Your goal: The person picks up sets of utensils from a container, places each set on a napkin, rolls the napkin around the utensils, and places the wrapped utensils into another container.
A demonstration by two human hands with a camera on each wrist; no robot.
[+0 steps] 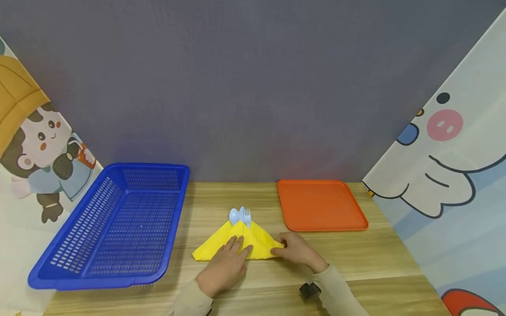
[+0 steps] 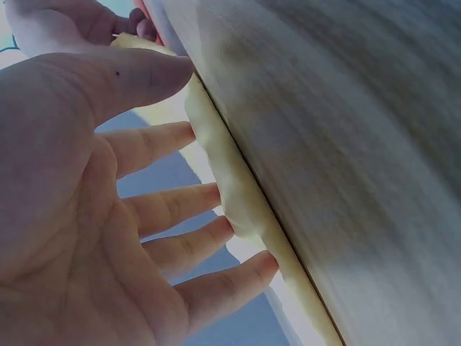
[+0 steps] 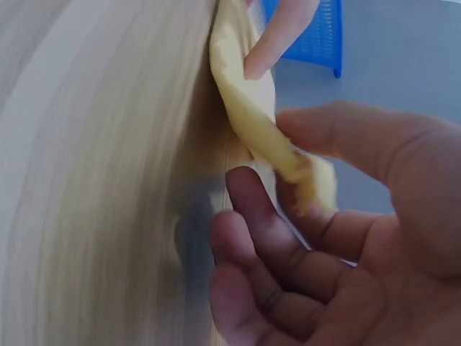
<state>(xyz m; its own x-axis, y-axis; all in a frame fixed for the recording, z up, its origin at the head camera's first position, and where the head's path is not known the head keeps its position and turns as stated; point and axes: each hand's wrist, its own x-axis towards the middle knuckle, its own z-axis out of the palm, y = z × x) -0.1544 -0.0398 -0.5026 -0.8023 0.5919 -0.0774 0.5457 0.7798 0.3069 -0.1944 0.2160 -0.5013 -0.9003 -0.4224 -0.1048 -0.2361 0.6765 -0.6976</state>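
Observation:
A yellow napkin (image 1: 258,243), folded to a triangle, lies on the wooden table. Out of its top point stick the heads of a pale blue spoon (image 1: 234,215), knife (image 1: 241,213) and fork (image 1: 247,217); their handles are hidden under the cloth. With fingers spread and straight, my left hand (image 1: 227,267) presses on the napkin's middle, its fingertips (image 2: 266,263) on the cloth in the left wrist view. My right hand (image 1: 298,251) pinches the napkin's right corner between thumb and forefinger. In the right wrist view that corner (image 3: 317,180) bends up between the fingers.
On the left stands a blue plastic basket (image 1: 179,228) with slotted walls. An orange tray (image 1: 322,206) lies at the back right, just beyond my right hand. A grey panel (image 1: 253,96) rises behind the table, and printed cartoon sheets flank both sides.

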